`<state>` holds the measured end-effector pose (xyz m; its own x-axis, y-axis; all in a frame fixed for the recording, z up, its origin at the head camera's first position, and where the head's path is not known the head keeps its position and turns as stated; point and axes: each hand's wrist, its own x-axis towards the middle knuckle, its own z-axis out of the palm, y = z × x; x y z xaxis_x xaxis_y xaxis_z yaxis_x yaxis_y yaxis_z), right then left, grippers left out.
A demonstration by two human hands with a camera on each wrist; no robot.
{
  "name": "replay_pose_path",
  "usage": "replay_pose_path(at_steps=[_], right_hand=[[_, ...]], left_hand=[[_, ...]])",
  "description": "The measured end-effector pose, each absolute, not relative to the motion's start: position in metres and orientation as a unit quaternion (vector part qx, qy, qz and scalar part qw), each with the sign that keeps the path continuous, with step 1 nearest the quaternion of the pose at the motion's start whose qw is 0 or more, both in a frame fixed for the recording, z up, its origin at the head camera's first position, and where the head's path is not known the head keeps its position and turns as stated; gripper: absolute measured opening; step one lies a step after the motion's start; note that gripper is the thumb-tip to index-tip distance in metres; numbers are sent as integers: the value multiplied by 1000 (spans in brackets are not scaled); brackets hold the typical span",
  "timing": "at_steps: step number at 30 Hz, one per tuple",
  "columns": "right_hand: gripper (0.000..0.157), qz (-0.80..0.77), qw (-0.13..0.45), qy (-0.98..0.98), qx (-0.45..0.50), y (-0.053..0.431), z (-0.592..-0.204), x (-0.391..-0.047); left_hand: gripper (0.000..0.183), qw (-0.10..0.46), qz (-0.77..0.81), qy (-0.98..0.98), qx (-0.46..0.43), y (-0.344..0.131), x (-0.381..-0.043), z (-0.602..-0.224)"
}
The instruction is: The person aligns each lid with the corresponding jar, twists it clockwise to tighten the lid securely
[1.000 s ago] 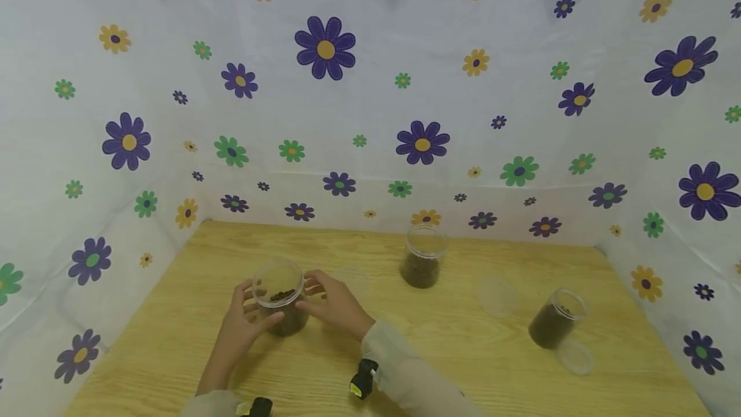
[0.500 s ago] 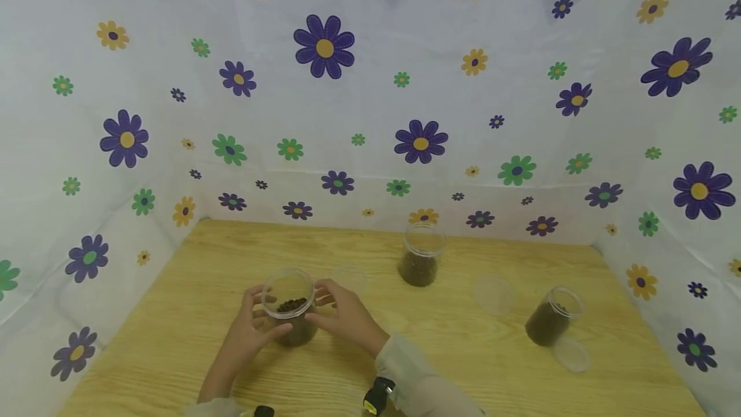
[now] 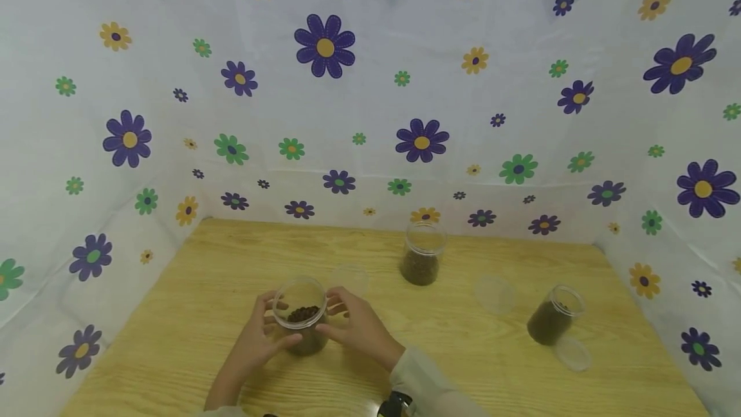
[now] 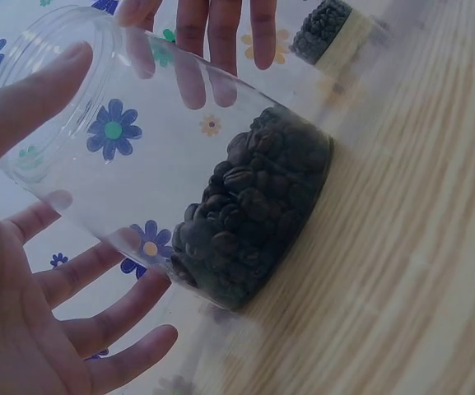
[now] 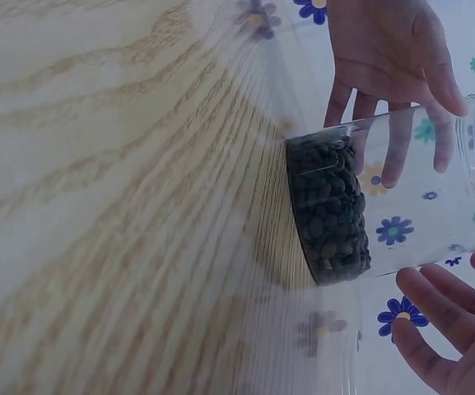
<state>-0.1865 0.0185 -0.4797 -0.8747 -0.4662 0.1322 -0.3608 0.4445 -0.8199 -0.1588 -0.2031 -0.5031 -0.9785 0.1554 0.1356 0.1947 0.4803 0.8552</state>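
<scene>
A clear, lidless plastic jar (image 3: 308, 342) of dark coffee beans (image 4: 241, 206) is between both hands, left of the table's middle. My left hand (image 3: 255, 338) holds its left side, thumb toward the near face and fingers round the far side. On the opposite side, my right hand (image 3: 363, 328) grips it near the neck the same way. Beans fill roughly the lower half of the jar in the wrist views. Its base is at or very near the wooden tabletop; I cannot tell whether they touch.
Another open jar (image 3: 421, 266) with dark contents stands at the back. A third jar (image 3: 550, 324) stands at the right. Round clear lids lie flat: one lid (image 3: 350, 280) behind the hands, another lid (image 3: 494, 295) mid-right, a third lid (image 3: 573, 354) by the right jar.
Both hands have moved the held jar rightward and toward me. The other jars and the lids stay where they were.
</scene>
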Motion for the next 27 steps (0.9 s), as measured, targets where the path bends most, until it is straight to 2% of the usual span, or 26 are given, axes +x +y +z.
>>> replay_pose_path(at_steps=[16, 23, 27], right_hand=[[55, -451, 53, 854, -254, 30, -479, -175], [58, -439, 62, 860, -252, 41, -473, -180], [58, -414, 30, 875, -250, 53, -463, -191]], left_hand=[[82, 10, -480, -870, -111, -195, -151, -501], [101, 34, -499, -855, -139, -197, -151, -506], [105, 58, -508, -847, -146, -195, -155, -505]])
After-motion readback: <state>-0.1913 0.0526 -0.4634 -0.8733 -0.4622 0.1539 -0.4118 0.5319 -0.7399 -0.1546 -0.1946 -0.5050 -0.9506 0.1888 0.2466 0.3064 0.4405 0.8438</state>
